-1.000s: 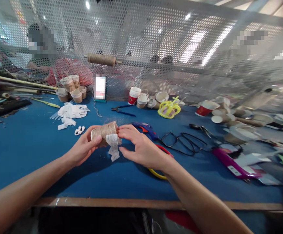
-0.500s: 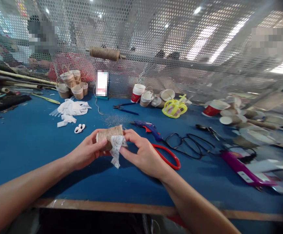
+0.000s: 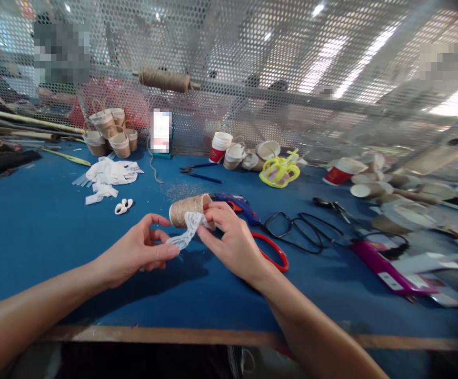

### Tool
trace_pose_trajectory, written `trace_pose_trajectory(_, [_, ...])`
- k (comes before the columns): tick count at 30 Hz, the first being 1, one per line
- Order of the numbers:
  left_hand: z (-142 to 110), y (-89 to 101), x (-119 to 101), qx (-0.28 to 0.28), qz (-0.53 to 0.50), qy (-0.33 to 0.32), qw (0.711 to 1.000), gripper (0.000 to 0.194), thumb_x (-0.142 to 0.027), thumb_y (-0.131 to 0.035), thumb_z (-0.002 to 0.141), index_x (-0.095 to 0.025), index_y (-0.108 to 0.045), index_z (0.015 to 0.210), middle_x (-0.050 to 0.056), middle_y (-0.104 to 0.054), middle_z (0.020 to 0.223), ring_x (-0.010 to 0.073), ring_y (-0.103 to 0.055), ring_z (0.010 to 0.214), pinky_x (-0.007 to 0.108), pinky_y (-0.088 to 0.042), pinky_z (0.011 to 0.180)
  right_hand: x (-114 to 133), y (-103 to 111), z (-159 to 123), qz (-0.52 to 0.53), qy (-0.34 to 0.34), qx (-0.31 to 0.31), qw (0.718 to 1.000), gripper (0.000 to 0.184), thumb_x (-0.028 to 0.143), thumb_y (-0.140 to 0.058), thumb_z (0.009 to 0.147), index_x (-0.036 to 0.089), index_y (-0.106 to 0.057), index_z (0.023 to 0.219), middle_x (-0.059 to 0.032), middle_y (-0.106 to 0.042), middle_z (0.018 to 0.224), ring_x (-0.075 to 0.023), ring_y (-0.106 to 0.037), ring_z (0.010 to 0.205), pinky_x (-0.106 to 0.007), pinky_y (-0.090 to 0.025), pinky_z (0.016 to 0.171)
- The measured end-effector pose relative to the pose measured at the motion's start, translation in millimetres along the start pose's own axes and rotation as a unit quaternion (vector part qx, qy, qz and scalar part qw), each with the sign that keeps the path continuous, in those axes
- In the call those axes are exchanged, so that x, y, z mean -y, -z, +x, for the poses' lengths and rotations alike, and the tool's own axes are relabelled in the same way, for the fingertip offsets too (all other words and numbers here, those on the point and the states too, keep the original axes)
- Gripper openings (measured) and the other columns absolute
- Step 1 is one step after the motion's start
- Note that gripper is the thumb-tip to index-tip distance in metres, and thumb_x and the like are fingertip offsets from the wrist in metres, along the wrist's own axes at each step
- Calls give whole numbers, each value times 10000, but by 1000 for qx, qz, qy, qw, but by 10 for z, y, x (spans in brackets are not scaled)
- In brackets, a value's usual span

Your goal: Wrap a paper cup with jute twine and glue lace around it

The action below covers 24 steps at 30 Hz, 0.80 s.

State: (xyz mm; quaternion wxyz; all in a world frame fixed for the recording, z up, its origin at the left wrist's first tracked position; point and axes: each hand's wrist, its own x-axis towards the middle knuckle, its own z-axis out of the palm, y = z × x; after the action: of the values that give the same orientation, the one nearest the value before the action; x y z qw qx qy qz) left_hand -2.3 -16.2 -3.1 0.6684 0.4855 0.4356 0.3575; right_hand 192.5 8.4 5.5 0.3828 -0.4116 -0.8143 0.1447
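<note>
A paper cup wrapped in brown twine point(image 3: 187, 211) lies on its side in the air above the blue table. My right hand point(image 3: 231, 237) grips its rim, fingers inside and thumb outside, pinning one end of a white lace strip point(image 3: 191, 227) there. The strip's loose length runs left and down to my left hand point(image 3: 146, 247), whose thumb presses on its end. That hand's upper fingers are curled and spread, off the cup. Behind the right hand, a blue glue gun point(image 3: 239, 205) rests on the table, partly hidden.
White lace point(image 3: 112, 171) is heaped at left, near white-handled snips point(image 3: 123, 206). Pliers point(image 3: 201, 173), a yellow crown-shaped piece point(image 3: 279, 171) and twine-wrapped cups point(image 3: 119, 145) stand farther back. A black cord point(image 3: 304, 231) and purple power strip point(image 3: 390, 268) lie right. Perforated metal screen point(image 3: 213, 47) rises behind.
My left hand has let go of the cup and moved down to the lace strip's free end, drawing it out leftward. The right hand still holds the cup.
</note>
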Motion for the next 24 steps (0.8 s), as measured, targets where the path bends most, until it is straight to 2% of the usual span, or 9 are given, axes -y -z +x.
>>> trace_pose_trajectory(3, [-19, 15, -12, 46, 71, -54, 995, 484, -197, -762, 584, -203, -468, 968, -57, -549, 681, 85, -530, 558, 188, -401, 502, -5, -9, -3, -3, 14, 10, 1000, 161, 177, -524, 802, 205, -466, 654, -59, -568, 800, -191, -534, 863, -322, -449, 721])
trace_pose_trajectory(5, [-36, 30, -20, 78, 127, -79, 986, 400, -169, -735, 598, -198, -535, 943, -54, -544, 664, 92, -522, 571, 204, -415, 536, 1, -12, -5, 3, 21, 13, 1000, 158, 175, -520, 812, 203, -486, 660, -63, -584, 818, -191, -545, 877, -330, -451, 752])
trace_pose_trajectory(6, [-45, 36, -27, 76, 163, -87, 980, 337, -177, -709, 623, -193, -566, 927, -50, -542, 653, 93, -510, 561, 204, -406, 529, 4, -13, -7, 6, 25, 14, 1000, 154, 171, -517, 813, 203, -494, 665, -63, -594, 820, -189, -550, 879, -334, -451, 767])
trace_pose_trajectory(9, [-63, 51, -69, 2, 260, -125, 958, 164, -234, -633, 694, -175, -626, 847, -25, -559, 639, 99, -484, 540, 212, -378, 507, 14, -16, -10, 15, 29, 16, 999, 133, 164, -522, 810, 199, -518, 681, -61, -620, 802, -189, -557, 865, -345, -457, 784])
trace_pose_trajectory(11, [-62, 63, -115, -47, 284, -152, 946, 130, -285, -615, 709, -168, -637, 761, -9, -572, 624, 106, -472, 528, 220, -370, 491, 22, -16, -13, 21, 31, 15, 999, 111, 162, -535, 800, 197, -534, 695, -62, -630, 799, -193, -559, 865, -354, -463, 783])
trace_pose_trajectory(15, [-33, 113, -216, -105, 258, -183, 943, 198, -368, -625, 707, -172, -639, 691, 5, -588, 599, 122, -481, 530, 226, -375, 472, 48, -5, -20, 40, 47, 22, 998, 78, 156, -548, 788, 200, -554, 724, -54, -641, 808, -195, -564, 893, -363, -474, 800])
trace_pose_trajectory(19, [0, 177, -257, -139, 231, -191, 944, 205, -368, -638, 707, -164, -632, 689, -10, -549, 580, 104, -458, 516, 222, -381, 479, 72, 12, -24, 56, 76, 28, 995, 73, 147, -562, 784, 200, -547, 736, -48, -645, 777, -194, -570, 916, -367, -473, 830])
trace_pose_trajectory(24, [17, 196, -239, -137, 191, -228, 945, 152, -298, -629, 731, -154, -603, 690, 57, -616, 1007, 142, -584, 801, 244, -468, 667, 77, 19, -27, 87, 106, 45, 990, 105, 117, -578, 771, 204, -522, 754, -47, -646, 817, -183, -571, 915, -374, -485, 829])
